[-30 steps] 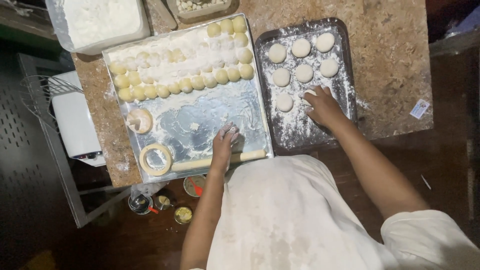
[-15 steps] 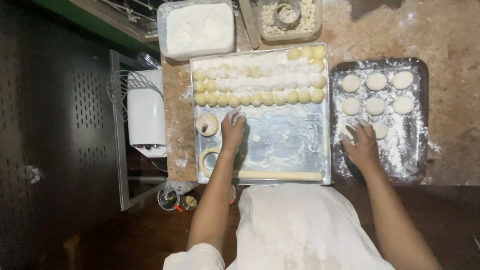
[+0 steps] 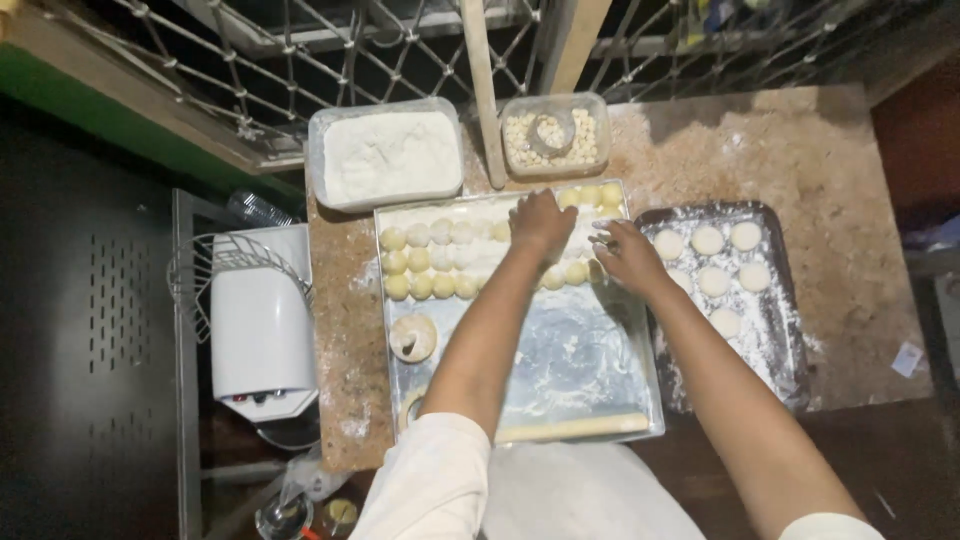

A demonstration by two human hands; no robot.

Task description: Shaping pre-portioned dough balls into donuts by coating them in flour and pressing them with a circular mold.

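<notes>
The near half of the metal tray (image 3: 580, 370) lies bare and floured, open to a hand. Its far end is crowded with rows of dough balls (image 3: 425, 262), where both hands sit. Behind stand a flour tub (image 3: 385, 155), a small box (image 3: 553, 135) and a wooden post (image 3: 483, 90), blocking passage. The dark tray (image 3: 775, 340) borders the right.

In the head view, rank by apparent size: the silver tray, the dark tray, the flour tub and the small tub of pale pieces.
1. Silver tray, clearly the largest.
2. Dark tray.
3. Flour tub.
4. Small tub of pale pieces, the smallest.
All rest on the same counter, so nearness hardly skews this.
</notes>
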